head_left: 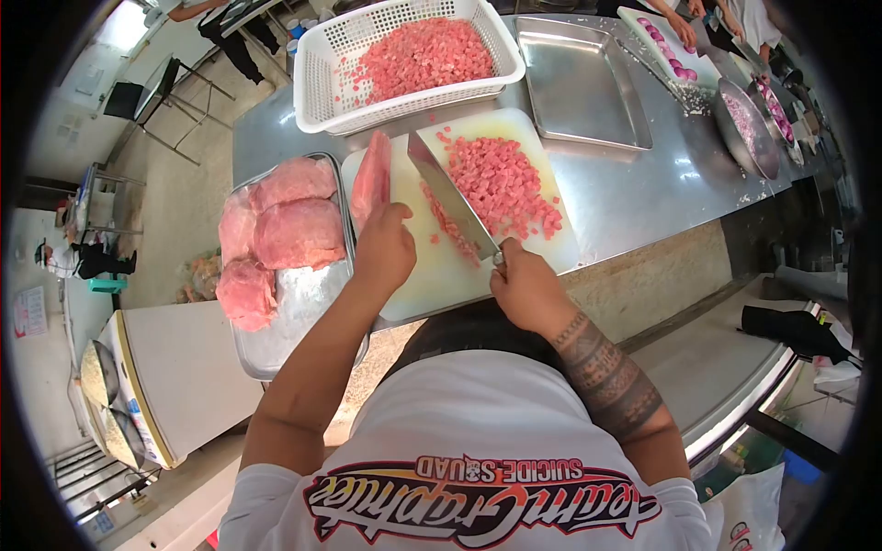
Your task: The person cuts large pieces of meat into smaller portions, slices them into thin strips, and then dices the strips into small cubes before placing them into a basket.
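My right hand (528, 286) is wrapped round the handle of a cleaver (450, 195), its broad blade slanting up and left across the white cutting board (418, 275). Along the blade's left side lies a thin row of cut meat (447, 223). To the right of the blade spreads a pile of diced pink meat (496, 184). My left hand (386, 246) has its fingers closed at the near end of a long slab of raw meat (371, 179) on the board's left side. Part of that slab is hidden behind the hand.
Left of the board, a metal tray (299, 308) holds large raw meat pieces (299, 230). Behind stands a white perforated basket (317, 106) of diced meat, beside a shallow steel pan (579, 83). At far right, other people's hands (682, 28) work near purple onions (669, 53) and a steel bowl (746, 129).
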The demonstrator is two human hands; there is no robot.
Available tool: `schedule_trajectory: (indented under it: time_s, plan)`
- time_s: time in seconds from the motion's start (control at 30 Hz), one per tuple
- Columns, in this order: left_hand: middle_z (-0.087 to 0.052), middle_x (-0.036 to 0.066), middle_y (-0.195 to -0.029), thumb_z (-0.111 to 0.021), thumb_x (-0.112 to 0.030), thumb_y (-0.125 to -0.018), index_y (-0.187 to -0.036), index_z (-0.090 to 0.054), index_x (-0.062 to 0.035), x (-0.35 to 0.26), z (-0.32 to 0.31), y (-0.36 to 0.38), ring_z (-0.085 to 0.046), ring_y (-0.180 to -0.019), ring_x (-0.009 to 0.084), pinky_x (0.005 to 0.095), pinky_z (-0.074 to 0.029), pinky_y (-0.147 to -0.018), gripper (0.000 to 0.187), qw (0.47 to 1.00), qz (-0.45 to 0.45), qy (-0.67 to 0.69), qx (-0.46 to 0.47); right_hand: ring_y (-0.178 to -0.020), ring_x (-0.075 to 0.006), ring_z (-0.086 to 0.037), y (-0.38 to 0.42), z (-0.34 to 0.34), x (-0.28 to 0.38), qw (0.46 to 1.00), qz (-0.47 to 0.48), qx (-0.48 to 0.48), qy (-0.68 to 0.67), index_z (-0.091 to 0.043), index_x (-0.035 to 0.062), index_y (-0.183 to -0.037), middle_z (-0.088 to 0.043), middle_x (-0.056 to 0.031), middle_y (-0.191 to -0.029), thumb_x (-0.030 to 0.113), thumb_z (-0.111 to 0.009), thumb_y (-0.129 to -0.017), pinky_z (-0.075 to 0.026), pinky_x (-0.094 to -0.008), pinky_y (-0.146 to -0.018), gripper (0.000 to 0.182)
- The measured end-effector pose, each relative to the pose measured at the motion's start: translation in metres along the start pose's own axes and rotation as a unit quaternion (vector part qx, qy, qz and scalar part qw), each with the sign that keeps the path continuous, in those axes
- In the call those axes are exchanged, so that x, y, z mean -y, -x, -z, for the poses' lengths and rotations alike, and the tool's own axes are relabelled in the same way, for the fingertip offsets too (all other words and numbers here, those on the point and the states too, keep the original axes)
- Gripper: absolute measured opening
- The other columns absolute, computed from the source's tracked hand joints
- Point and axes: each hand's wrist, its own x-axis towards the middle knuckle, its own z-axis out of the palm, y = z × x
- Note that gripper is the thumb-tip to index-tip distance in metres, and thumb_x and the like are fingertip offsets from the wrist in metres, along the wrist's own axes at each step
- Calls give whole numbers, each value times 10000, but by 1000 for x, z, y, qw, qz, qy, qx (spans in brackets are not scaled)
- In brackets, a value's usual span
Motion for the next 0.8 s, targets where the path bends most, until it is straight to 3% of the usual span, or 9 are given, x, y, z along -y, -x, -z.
schedule_trajectory:
  time_s: [0.1,0.2,0.3,0.4,0.5,0.53,0.63,0.73,0.8]
  plan:
    - [-575,244,-1430,-667,-66,-859,-1271,-658,-86,-38,25,14,-529,-1345,462,614,-419,-1095,412,993,-91,-57,-43,-876,-398,-740,17,40,11,997,7,-21,69,-556,-17,-1020,-719,-241,-844,148,-649,-931,-577,-513,-777,209]
    - [-428,239,-1607,-693,-111,-863,-1366,-649,-110,-83,19,22,-333,-1524,496,675,-278,-1199,505,980,-180,-74,-46,-852,-333,-745,20,64,0,975,94,-49,194,-585,22,-993,-717,-185,-841,124,-673,-894,-584,-454,-735,167]
    - [-427,217,-1632,-639,-131,-932,-1504,-595,-144,-132,9,4,-326,-1539,482,677,-238,-1234,574,969,-215,-112,50,-856,-284,-728,11,84,-20,915,253,-86,302,-612,63,-963,-698,-117,-849,118,-677,-855,-582,-415,-737,137]
    - [-397,201,-1662,-602,-148,-968,-1536,-558,-129,-146,-27,-16,-265,-1572,478,679,-175,-1259,570,963,-221,-97,122,-822,-274,-682,6,95,-27,891,325,-125,293,-600,85,-908,-655,-70,-837,119,-712,-778,-557,-406,-737,175]
    - [-349,176,-1707,-626,-178,-984,-1586,-487,-91,-147,-52,-26,-262,-1585,466,691,-128,-1266,624,961,-214,-138,109,-862,-255,-696,9,116,-35,880,317,-61,349,-628,75,-947,-665,-61,-860,118,-652,-849,-563,-388,-762,109]
    - [-345,198,-1707,-597,-186,-999,-1621,-401,-38,-143,-60,-25,-260,-1598,435,667,-120,-1280,669,961,-198,-166,99,-864,-256,-695,11,125,-41,881,316,-57,347,-627,78,-945,-664,-59,-857,119,-660,-843,-561,-387,-759,115]
    - [-322,206,-1718,-617,-228,-996,-1633,-352,-7,-115,-67,-23,-240,-1607,432,636,-119,-1294,724,963,-124,-208,117,-852,-261,-693,18,158,-72,888,308,-52,337,-631,89,-961,-663,-60,-844,126,-690,-820,-558,-393,-743,157]
    - [-321,241,-1709,-577,-382,-1033,-1627,-364,4,-81,-52,-30,-204,-1617,442,627,-119,-1297,739,957,-34,-170,233,-802,-276,-696,29,187,-115,914,258,-58,309,-654,100,-1025,-669,-68,-812,134,-724,-800,-561,-418,-716,238]
    - [-335,256,-1696,-611,-436,-1013,-1612,-389,3,-56,-50,-37,-222,-1609,451,622,-130,-1298,776,984,-54,-73,151,-761,-291,-705,36,193,-138,942,194,-54,269,-672,105,-1080,-682,-74,-785,137,-740,-801,-565,-438,-695,289]
